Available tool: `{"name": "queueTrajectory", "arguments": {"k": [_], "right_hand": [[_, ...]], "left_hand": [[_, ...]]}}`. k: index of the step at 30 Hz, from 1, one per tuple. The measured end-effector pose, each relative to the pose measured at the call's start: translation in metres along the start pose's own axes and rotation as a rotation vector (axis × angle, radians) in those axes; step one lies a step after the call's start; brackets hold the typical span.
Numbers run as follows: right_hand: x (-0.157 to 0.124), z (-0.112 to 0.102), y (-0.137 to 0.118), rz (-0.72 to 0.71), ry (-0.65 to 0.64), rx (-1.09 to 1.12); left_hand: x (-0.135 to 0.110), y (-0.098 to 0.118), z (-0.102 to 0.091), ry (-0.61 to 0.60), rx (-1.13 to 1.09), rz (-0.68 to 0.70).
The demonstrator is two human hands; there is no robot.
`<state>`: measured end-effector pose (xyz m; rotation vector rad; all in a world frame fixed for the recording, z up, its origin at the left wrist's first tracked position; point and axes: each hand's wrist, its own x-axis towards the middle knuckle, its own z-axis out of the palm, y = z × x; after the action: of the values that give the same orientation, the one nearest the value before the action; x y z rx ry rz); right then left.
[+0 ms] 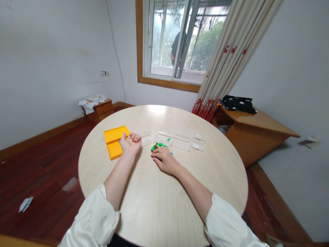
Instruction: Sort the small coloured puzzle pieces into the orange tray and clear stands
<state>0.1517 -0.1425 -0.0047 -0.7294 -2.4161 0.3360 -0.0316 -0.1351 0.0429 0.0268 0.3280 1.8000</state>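
My left hand [131, 143] rests on the round wooden table [164, 199] with its fingers curled into a loose fist, palm up, right beside an orange box [114, 140]. I cannot make out anything inside the fist. My right hand [166, 159] lies palm down with fingers bent over a small heap of green, brown and blue pieces [157, 146]. One green piece [168, 139] sits in a clear tray [163, 139] just beyond.
A row of clear plastic trays [189, 142] spans the table's middle. A low wooden cabinet [101, 110] with papers stands at the left wall. At the right is a wooden desk [253, 128] with dark cloth [238, 103], next to a curtain [226, 65] and window.
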Motion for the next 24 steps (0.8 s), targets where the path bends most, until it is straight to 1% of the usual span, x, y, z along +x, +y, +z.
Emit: {"name": "queueTrajectory", "arguments": {"k": [2,4,7,8,10,12,16,20,24], "right_hand": [[0.001,0.003,0.004,-0.004,0.055,0.019],[0.001,0.005,0.008,-0.001,0.12,0.041],[0.001,0.005,0.013,0.024,0.216,0.061],[0.001,0.005,0.014,0.036,0.252,0.067],[0.001,0.004,0.014,0.07,0.323,0.084],[0.0,0.002,0.014,0.125,0.385,0.113],[0.001,0.0,0.013,0.252,0.455,0.199],[0.003,-0.002,0.013,0.317,0.479,0.266],[0.003,-0.002,0.014,0.313,0.494,0.288]], "left_hand": [[0.001,-0.003,0.001,-0.006,0.047,-0.042],[0.002,-0.006,0.002,-0.002,0.144,-0.095],[0.004,-0.014,0.002,0.01,0.375,-0.18],[0.004,-0.017,0.001,-0.002,0.467,-0.195],[0.003,-0.023,-0.002,-0.068,0.653,-0.185],[0.0,-0.029,-0.005,-0.171,0.819,-0.138],[-0.004,-0.036,-0.012,-0.366,1.072,-0.086],[-0.004,-0.038,-0.015,-0.51,1.251,-0.076],[-0.002,-0.04,-0.019,-0.569,1.326,-0.07]]}}
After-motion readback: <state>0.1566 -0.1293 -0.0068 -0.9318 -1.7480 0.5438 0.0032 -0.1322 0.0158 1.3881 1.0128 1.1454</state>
